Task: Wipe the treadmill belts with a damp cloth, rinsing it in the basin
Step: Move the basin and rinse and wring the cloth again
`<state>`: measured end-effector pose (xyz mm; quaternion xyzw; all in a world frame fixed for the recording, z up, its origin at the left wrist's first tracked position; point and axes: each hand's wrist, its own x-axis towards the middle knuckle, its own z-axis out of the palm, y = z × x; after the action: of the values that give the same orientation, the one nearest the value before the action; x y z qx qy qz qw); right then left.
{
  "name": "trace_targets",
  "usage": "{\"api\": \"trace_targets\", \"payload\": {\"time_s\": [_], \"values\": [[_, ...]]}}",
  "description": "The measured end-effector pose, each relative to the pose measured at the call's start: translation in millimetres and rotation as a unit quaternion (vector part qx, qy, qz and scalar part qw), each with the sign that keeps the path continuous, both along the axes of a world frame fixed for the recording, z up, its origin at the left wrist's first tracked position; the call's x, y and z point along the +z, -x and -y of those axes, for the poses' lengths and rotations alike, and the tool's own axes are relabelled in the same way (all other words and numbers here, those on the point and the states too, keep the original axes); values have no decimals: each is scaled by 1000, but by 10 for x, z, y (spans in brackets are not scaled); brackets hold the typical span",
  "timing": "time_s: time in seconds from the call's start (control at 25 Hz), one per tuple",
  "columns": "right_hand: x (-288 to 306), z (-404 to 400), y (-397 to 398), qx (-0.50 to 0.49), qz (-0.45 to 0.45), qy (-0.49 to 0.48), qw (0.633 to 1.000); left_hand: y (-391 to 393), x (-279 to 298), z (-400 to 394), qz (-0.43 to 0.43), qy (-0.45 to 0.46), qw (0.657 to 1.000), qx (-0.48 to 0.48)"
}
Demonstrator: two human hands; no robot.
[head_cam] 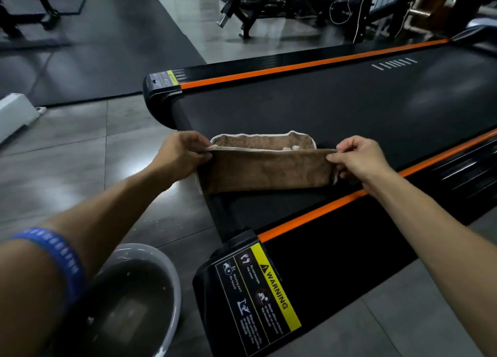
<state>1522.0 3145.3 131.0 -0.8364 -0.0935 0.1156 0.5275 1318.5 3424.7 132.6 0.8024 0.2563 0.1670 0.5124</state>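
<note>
A person's two bare forearms reach forward over the rear end of a black treadmill with orange side stripes (304, 66). Between the hands hangs a brown terry cloth with a pale stitched edge (269, 168), folded over lengthwise and stretched out flat just above the dark treadmill belt (336, 106). The left hand (183, 155) pinches the cloth's left end, thumb and curled fingers closed on the folded edge. The right hand (357, 157) pinches the right end in the same way, thumb against forefinger at the top corner. The cloth's lower edge sits close to the belt near its rear roller; whether it touches cannot be told. A blue wristband (56, 254) circles the left forearm. On the grey tiled floor (80, 152) at lower left, beside the treadmill's rear corner, stands a round grey basin (172, 276) holding murky water. A yellow and black warning label (258, 295) covers the nearer side rail's end. Gym equipment (255, 7) stands beyond, blurred.
</note>
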Motion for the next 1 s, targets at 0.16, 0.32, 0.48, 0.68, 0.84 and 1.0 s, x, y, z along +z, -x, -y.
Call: {"api": "trace_targets", "payload": {"time_s": [0.16,0.32,0.48,0.68,0.84,1.0], "values": [[-31,-8,49,119,195,205,952,-37,-138,123,-129,-320,936,-68],[-116,51,145,315,252,364,840,104,-195,356,-171,-459,841,-232],[-222,16,228,251,335,348,839,198,-297,351,-127,-442,859,-223],[-76,135,405,235,292,242,895,353,-312,202,-83,-433,870,-220],[-58,202,452,267,269,260,888,326,-446,284,-110,-489,846,-184],[-54,236,440,242,256,233,906,263,-442,291,-71,-470,858,-195]]}}
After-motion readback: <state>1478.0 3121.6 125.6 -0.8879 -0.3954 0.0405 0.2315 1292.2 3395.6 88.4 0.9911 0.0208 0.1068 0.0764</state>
